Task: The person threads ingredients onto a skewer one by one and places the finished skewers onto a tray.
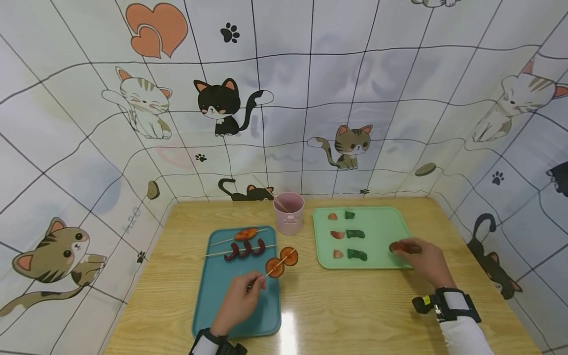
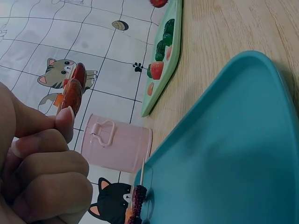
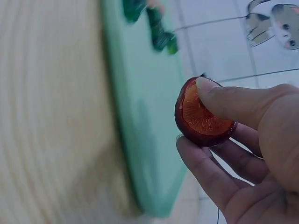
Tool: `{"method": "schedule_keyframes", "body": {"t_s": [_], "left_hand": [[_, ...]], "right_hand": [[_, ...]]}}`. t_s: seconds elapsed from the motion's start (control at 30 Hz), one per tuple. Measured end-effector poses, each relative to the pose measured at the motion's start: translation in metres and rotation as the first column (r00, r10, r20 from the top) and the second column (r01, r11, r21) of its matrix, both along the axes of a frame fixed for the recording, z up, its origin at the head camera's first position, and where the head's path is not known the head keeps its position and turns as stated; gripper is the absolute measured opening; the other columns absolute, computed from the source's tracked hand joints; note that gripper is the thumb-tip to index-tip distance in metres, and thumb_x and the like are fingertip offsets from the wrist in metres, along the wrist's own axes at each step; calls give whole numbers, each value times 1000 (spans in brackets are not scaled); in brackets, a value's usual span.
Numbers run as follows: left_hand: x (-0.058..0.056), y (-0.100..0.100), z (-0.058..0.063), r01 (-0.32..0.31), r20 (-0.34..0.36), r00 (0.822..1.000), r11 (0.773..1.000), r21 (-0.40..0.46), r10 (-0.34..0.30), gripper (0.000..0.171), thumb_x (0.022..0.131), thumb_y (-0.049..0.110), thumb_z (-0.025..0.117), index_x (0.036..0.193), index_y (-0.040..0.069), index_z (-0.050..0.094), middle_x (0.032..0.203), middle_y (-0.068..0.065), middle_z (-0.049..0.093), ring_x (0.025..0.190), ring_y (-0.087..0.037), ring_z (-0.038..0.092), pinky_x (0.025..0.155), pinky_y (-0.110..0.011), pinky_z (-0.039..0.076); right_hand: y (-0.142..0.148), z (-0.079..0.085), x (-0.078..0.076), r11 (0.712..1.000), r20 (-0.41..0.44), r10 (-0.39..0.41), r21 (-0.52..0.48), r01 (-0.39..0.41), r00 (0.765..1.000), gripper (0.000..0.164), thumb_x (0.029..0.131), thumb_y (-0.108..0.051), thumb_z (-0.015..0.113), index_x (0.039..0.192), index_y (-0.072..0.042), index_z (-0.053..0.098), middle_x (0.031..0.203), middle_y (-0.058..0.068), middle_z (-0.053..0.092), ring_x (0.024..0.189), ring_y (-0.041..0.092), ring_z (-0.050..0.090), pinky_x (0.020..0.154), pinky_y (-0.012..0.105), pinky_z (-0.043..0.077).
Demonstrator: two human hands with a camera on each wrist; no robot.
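My left hand [image 1: 240, 299] pinches a wooden skewer [image 1: 281, 263] by its lower end, over the blue tray [image 1: 239, 315]. Two round brown mushroom caps [image 1: 275, 267] are threaded on it, tilted up to the right. Between thumb and fingers my right hand [image 1: 425, 260] holds a loose mushroom cap [image 3: 202, 116], its orange gilled underside showing in the right wrist view. That hand is above the right end of the light green tray [image 1: 381, 246]. Two loaded skewers lie at the back of the blue tray: one with an orange-brown piece [image 1: 245, 233], one with dark red curled pieces [image 1: 245, 250].
A pink cup [image 1: 289, 223] with a bare stick leaning in it stands between the trays at the back. Green pieces [image 1: 355, 233] and small reddish pieces [image 1: 337, 235] lie in rows on the green tray. Cat-printed cloth walls [image 1: 284, 148] surround the wooden table [image 1: 337, 315].
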State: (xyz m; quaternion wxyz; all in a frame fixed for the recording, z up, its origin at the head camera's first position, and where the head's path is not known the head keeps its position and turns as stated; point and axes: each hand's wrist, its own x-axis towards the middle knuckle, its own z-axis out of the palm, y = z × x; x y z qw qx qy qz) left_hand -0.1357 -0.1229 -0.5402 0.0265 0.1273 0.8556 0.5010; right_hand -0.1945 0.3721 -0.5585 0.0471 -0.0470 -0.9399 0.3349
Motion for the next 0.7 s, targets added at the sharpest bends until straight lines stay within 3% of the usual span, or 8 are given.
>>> {"method": "schedule_keyframes", "body": {"t_s": [0.17, 0.37, 0.47, 0.57, 0.63, 0.7], "left_hand": [[1, 3, 2, -2, 4, 1000, 1000, -14, 2, 31, 108, 18, 54, 79, 24, 64, 54, 8, 39, 44, -1, 28, 45, -19, 28], [2, 7, 5, 12, -10, 1000, 1000, -20, -12, 31, 108, 16, 54, 79, 23, 65, 55, 8, 39, 44, 0, 28, 45, -19, 27], [3, 9, 6, 22, -27, 999, 999, -27, -23, 31, 108, 16, 54, 79, 25, 64, 54, 9, 39, 44, 0, 27, 45, -19, 27], [4, 11, 7, 33, -41, 999, 999, -25, -34, 31, 108, 20, 54, 79, 25, 64, 54, 10, 38, 44, 2, 26, 44, -19, 26], [5, 12, 8, 38, -43, 998, 999, -19, -39, 31, 108, 21, 54, 79, 24, 64, 55, 11, 39, 45, 2, 27, 45, -18, 26], [6, 14, 10, 42, -43, 998, 999, -19, -43, 31, 108, 20, 55, 79, 24, 65, 56, 10, 41, 46, 3, 28, 46, -18, 27]], "right_hand": [[-15, 16, 2, 996, 2, -32, -81, 32, 999, 61, 92, -52, 73, 132, -6, 66, 125, 24, 70, 112, 39, 66, 80, 41, 50], [-35, 38, 6, 960, 31, 0, -281, 9, 1000, 64, 95, -51, 69, 142, -7, 60, 137, 20, 64, 101, -6, 61, 82, 21, 49], [-47, 45, 6, 934, 34, 39, -356, -25, 999, 65, 97, -51, 66, 145, -8, 57, 139, 19, 63, 99, -12, 59, 83, 17, 50], [-59, 50, 8, 888, 4, 97, -452, -85, 995, 62, 99, -45, 66, 146, -6, 55, 137, 17, 64, 103, -8, 65, 86, 15, 53], [-67, 53, 8, 842, -17, 131, -526, -120, 991, 60, 100, -40, 66, 146, -3, 54, 133, 11, 66, 106, -4, 68, 89, 18, 55], [-74, 55, 9, 775, -34, 160, -615, -147, 986, 60, 101, -33, 67, 147, 1, 51, 130, 5, 66, 108, 1, 70, 92, 22, 56]]}}
